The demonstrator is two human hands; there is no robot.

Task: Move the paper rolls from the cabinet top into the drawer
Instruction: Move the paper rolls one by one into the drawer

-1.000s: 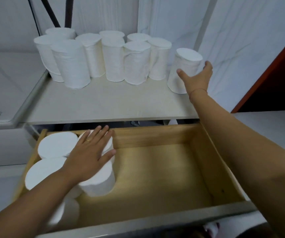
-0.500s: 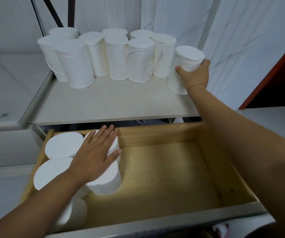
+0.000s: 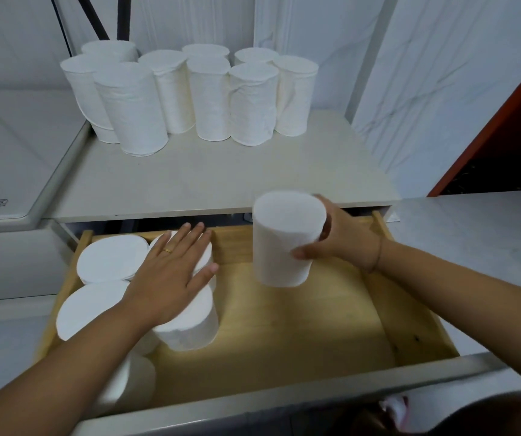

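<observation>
My right hand (image 3: 341,237) grips a white paper roll (image 3: 284,237) upright, held above the back middle of the open wooden drawer (image 3: 300,319). My left hand (image 3: 171,272) lies flat, fingers spread, on top of the rolls standing in the drawer's left side (image 3: 108,259). Several white rolls (image 3: 190,96) stand in a cluster at the back of the beige cabinet top (image 3: 215,177).
A white appliance lid (image 3: 11,146) adjoins the cabinet on the left. A grey counter (image 3: 473,234) lies to the right, with a red-edged dark panel (image 3: 504,136) behind it. The drawer's right half shows bare wood. Its grey front edge (image 3: 284,404) is nearest me.
My right hand closed on the rightmost roll on the cabinet top, lifted it and carried it toward me over the drawer. My left hand stayed on the rolls in the drawer.
</observation>
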